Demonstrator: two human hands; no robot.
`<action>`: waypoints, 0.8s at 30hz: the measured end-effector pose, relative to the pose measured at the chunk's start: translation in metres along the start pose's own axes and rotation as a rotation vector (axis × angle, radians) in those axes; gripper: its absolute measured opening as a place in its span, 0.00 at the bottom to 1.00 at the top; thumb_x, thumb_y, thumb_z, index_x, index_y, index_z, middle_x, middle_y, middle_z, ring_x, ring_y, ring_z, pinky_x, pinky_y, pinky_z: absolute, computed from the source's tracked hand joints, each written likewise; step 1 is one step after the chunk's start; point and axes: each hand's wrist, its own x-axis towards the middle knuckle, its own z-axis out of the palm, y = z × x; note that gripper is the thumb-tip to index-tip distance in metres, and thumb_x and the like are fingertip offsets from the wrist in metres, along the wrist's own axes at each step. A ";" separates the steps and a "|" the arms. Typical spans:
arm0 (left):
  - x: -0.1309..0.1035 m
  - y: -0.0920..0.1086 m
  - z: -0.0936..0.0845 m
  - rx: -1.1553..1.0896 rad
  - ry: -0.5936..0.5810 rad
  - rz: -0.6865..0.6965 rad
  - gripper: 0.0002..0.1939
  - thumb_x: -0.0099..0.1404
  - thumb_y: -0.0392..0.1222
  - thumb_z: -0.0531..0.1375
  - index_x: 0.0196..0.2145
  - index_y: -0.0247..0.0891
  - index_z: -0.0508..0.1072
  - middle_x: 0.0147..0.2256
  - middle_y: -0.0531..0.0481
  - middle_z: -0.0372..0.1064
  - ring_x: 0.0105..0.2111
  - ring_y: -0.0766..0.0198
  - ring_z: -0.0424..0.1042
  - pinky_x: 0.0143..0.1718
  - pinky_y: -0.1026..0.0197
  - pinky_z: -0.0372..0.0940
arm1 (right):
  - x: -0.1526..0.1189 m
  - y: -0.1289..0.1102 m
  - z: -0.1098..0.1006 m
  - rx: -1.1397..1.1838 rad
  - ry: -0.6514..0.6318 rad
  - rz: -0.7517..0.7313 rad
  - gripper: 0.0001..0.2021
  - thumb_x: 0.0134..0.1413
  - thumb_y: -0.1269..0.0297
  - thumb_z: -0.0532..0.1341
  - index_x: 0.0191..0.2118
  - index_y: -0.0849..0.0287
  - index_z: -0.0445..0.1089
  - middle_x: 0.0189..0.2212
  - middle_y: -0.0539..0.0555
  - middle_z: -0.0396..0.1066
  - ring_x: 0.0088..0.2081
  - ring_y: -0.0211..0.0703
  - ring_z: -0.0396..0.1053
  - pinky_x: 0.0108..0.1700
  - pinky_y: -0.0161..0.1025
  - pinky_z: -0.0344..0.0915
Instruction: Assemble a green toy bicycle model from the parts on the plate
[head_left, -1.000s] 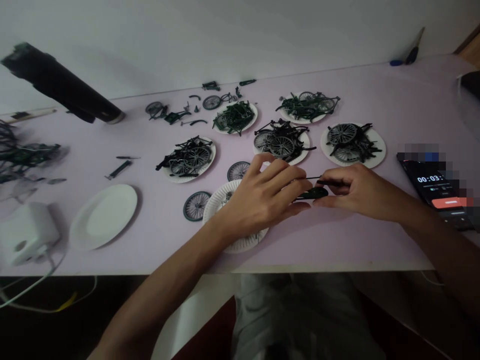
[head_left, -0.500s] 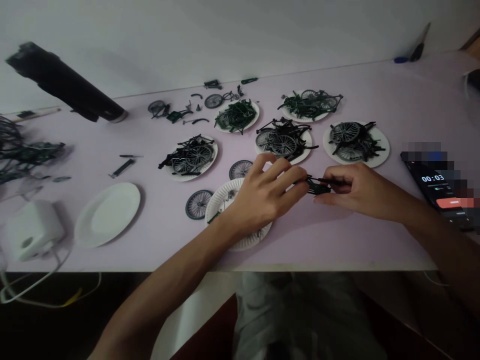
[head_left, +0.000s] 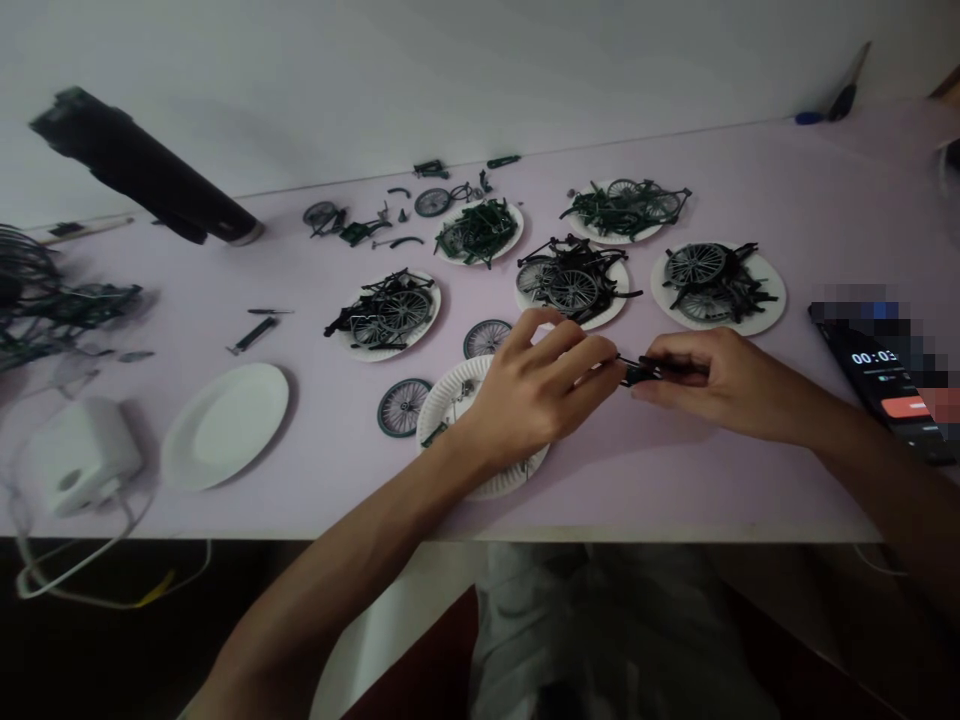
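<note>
Fingers (head_left: 679,348) of the right hand (head_left: 727,385) are pinching a slim dark part (head_left: 637,373) over the desk (head_left: 600,490), toward its front edge; those of the left hand (head_left: 536,400) are meeting its other end (thumb hidden, can't tell if gripping). Uneven pressure could be springing it loose; a dipping wrist, tipping the ribbed plate (head_left: 448,383).

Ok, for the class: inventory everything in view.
Table: 1, pale pink, centre
Wall: 1, grey, back
Plates: 7, white, on table
Heaps: 5, dark, on plates
Bits: several, mixed, on nearest plate
Near wheels: 2, dark, beside it
Loose parts: several, dark, back
Pile: 1, dark, left edge
Slim pieces: 2, dark, left
Cylinder: 1, black, back left
Box: 1, white, left
Cables: several, white, front left
Corner items: 2, dark, blue, back right
Phone: 1, black, right
Held part: 1, dark, centre
Trousers: 1, grey, bottom
Left hand: 1, bare, centre
Right hand: 1, bare, right
</note>
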 end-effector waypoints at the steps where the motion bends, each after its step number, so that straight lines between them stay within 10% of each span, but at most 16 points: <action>1: 0.000 -0.001 0.000 -0.011 0.011 -0.005 0.06 0.72 0.30 0.55 0.41 0.39 0.69 0.40 0.49 0.76 0.36 0.63 0.72 0.45 0.53 0.64 | 0.000 0.000 -0.001 -0.001 0.012 -0.001 0.19 0.53 0.46 0.66 0.27 0.57 0.65 0.23 0.46 0.61 0.26 0.37 0.58 0.26 0.36 0.51; 24: -0.007 -0.013 0.000 -0.402 0.033 -0.152 0.06 0.71 0.28 0.57 0.39 0.37 0.68 0.45 0.45 0.76 0.53 0.59 0.73 0.53 0.54 0.69 | 0.001 0.001 -0.007 0.087 -0.057 -0.063 0.17 0.54 0.54 0.65 0.26 0.57 0.59 0.25 0.45 0.53 0.25 0.33 0.51 0.24 0.33 0.48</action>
